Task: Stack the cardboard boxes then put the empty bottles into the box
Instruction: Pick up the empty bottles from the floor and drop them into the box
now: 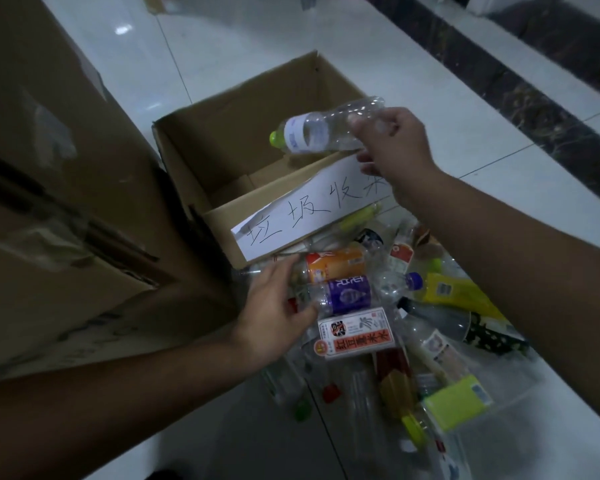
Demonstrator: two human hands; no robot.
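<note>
Head | right hand [397,150] grasps green-capped bottle [314,133] over box [229,129], label [309,211] "垃圾收" | left hand [274,315] released, touching purple-label bottle [347,294]

Clear plastic bottle [326,129] showing lime-green cap, white label carrying blue print. Open brown cardboard box [236,133] wearing white paper sign [312,209], black handwritten characters running across. Orange-labelled bottle [336,266] lying beside purple-labelled bottle [347,294] showing white print. White-labelled bottle [355,332] carrying red-orange band. Yellow bottle [454,292] glowing among clear ones. Floor [465,140] showing glossy white tiles, dark marbled band crossing.
</note>
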